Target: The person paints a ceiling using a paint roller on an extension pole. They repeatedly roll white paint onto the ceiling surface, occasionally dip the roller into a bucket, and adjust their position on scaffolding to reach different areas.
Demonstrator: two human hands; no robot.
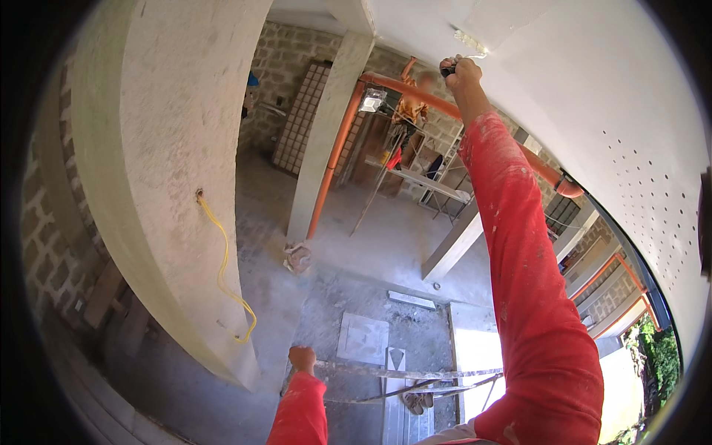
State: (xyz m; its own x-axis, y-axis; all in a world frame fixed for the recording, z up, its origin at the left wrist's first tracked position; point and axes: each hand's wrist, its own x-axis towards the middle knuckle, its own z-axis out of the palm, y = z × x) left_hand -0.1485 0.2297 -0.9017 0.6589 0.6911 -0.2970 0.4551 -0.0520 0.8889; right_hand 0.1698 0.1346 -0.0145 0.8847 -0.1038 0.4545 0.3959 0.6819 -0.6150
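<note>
My right hand (pixel 465 72), at the end of an arm in a paint-marked red sleeve, is raised to the white ceiling (pixel 564 81). Its fingers are wrapped round the dark handle of a small paint roller (pixel 470 42), whose pale nap is up at the ceiling surface. Low down, my left hand (pixel 302 359) is closed at the left end of a paint-spattered scaffold rail (pixel 371 370). Beneath the rails, my shoes (pixel 417 402) are on or beside a narrow plank (pixel 395 378); their exact footing is partly hidden.
A concrete column (pixel 178 148) with a yellow cable (pixel 225 259) stands close on the left. Orange pipe (pixel 337 159) runs along the farther column and under the ceiling. A lit floodlight (pixel 371 101) hangs there. Beyond, another person (pixel 410 104) reaches up by a scaffold platform (pixel 430 182).
</note>
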